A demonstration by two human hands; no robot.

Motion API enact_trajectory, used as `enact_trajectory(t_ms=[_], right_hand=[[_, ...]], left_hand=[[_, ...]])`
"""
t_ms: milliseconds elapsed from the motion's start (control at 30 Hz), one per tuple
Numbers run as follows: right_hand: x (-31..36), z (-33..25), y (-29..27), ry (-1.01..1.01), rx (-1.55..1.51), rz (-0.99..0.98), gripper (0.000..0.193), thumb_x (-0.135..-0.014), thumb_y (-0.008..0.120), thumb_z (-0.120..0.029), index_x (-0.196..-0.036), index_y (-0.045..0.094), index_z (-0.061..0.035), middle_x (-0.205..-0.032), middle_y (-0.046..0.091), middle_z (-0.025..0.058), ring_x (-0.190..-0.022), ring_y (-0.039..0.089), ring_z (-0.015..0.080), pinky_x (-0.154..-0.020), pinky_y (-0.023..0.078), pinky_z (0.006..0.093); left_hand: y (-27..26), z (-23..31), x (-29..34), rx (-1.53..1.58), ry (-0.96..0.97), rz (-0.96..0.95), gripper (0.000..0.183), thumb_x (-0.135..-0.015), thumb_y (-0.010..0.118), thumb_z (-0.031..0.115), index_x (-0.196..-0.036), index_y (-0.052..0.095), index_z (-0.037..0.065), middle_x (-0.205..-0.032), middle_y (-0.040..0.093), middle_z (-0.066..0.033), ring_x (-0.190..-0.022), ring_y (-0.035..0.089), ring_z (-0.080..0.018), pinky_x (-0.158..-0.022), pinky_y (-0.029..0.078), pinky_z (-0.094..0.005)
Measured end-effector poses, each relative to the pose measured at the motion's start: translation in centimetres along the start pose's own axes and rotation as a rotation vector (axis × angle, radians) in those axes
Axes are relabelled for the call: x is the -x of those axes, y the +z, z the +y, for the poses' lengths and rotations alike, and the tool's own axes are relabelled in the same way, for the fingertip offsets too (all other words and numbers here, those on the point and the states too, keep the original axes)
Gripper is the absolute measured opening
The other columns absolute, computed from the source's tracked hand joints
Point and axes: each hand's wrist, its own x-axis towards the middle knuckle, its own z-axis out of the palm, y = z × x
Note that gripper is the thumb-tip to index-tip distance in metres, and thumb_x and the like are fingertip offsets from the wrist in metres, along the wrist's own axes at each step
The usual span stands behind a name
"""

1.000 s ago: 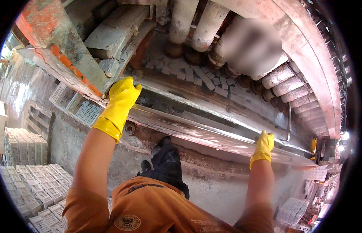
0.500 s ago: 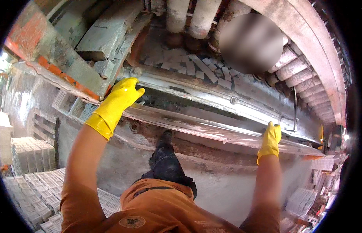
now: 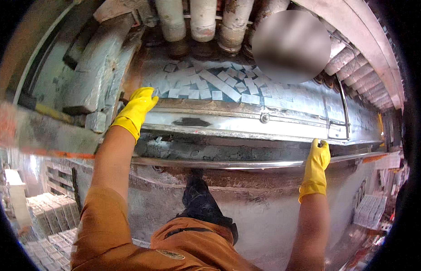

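Both my hands wear yellow rubber gloves and reach forward to a long bright metal panel (image 3: 228,124) with a small round knob. My left hand (image 3: 137,110) is at the panel's left end, thumb and fingers curled over it; its exact contact is partly hidden. Toward the right end, my right hand (image 3: 316,167) has its fingers bent onto the panel's lower edge. Just behind the panel, many small pale square and oblong tiles (image 3: 194,83) lie scattered on a wet, shiny surface.
A row of thick rollers (image 3: 203,20) stands behind the tiles. A thin metal rail (image 3: 228,165) runs between my body and the panel. At the left is a grey metal housing (image 3: 99,67). White crates (image 3: 50,207) are stacked at lower left, more (image 3: 370,210) at lower right. A blurred patch hides part of the back.
My view has turned, so the panel and rail now lie more level across it, and more tiles show. Both hands keep about the same places along the panel.
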Motion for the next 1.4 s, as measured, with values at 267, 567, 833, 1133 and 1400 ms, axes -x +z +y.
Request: enact_trajectory(t_ms=[267, 567, 833, 1133, 1400], right_hand=[[0.6, 0.5, 0.8, -0.001, -0.074, 0.058, 0.056, -0.092, 0.063, -0.047, -0.122, 0.068, -0.0008, -0.118, 0.071, 0.0203, -0.11, 0.066, 0.0364, -0.097, 0.049, 0.0424], [0.2, -0.2, 0.4, 0.025, -0.141, 0.029, 0.054, -0.093, 0.065, -0.045, -0.124, 0.067, -0.0004, -0.12, 0.071, 0.0176, -0.113, 0.066, 0.0325, -0.099, 0.049, 0.0388], [-0.3, -0.9, 0.3, 0.01, -0.136, 0.03, 0.052, -0.093, 0.064, -0.044, -0.123, 0.068, -0.001, -0.12, 0.071, 0.0176, -0.113, 0.066, 0.0328, -0.098, 0.048, 0.0389], [-0.7, -1.8, -0.2, -0.005, -0.044, 0.042, 0.052, -0.093, 0.064, -0.044, -0.122, 0.068, -0.002, -0.119, 0.072, 0.0166, -0.112, 0.067, 0.033, -0.098, 0.049, 0.0396], [-0.9, -1.9, 0.3, -0.018, -0.066, 0.038, 0.054, -0.092, 0.062, -0.046, -0.123, 0.068, -0.0024, -0.12, 0.071, 0.0174, -0.114, 0.065, 0.0341, -0.099, 0.048, 0.0407]], left_hand=[[6.6, -4.6, -3.3, -0.053, -0.199, -0.043, 0.05, -0.087, 0.07, 0.043, -0.125, 0.068, 0.011, -0.13, 0.065, -0.0171, -0.124, 0.059, -0.0351, -0.106, 0.045, -0.0462], [8.4, -4.9, -4.7, -0.077, -0.182, 0.026, 0.046, -0.085, 0.072, 0.041, -0.118, 0.071, 0.009, -0.118, 0.07, -0.0157, -0.113, 0.064, -0.0364, -0.096, 0.05, -0.0475], [7.0, -5.1, -5.9, -0.083, -0.08, 0.13, 0.051, -0.087, 0.07, 0.039, -0.128, 0.066, 0.008, -0.125, 0.067, -0.0194, -0.117, 0.061, -0.0392, -0.101, 0.048, -0.0472], [7.6, 0.6, -7.6, -0.075, -0.167, -0.202, 0.052, -0.094, 0.063, 0.034, -0.143, 0.057, 0.019, -0.156, 0.043, -0.0144, -0.143, 0.04, -0.0365, -0.119, 0.033, -0.0446], [7.1, 0.8, -5.4, 0.001, -0.139, -0.336, 0.056, -0.094, 0.059, 0.013, -0.146, 0.053, 0.034, -0.166, 0.025, -0.0118, -0.15, 0.029, -0.0358, -0.123, 0.028, -0.042]])
